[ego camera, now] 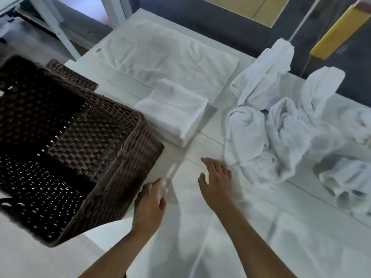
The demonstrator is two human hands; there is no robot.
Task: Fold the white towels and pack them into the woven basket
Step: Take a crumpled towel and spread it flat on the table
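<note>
Desk (212, 135); woven basket (128, 157) at L edge, tilted, mouth toward camera; flat towel (160, 53) at far side, long axis L-R; crumpled towels (261, 127) at R; folded stack (174, 109) at ctr, beside basket; left hand (149, 203) flat against basket wall; right hand (216, 181) fingers spread, over desk.

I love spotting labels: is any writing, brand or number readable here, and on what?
None can be read.
The flat towel has a small tag at its edge: too small and blurred to read.

A white slatted tabletop (210, 137) fills mid-frame, dark grey floor (200, 27) along the top, white wooden frame legs (58, 31) upper left.
</note>
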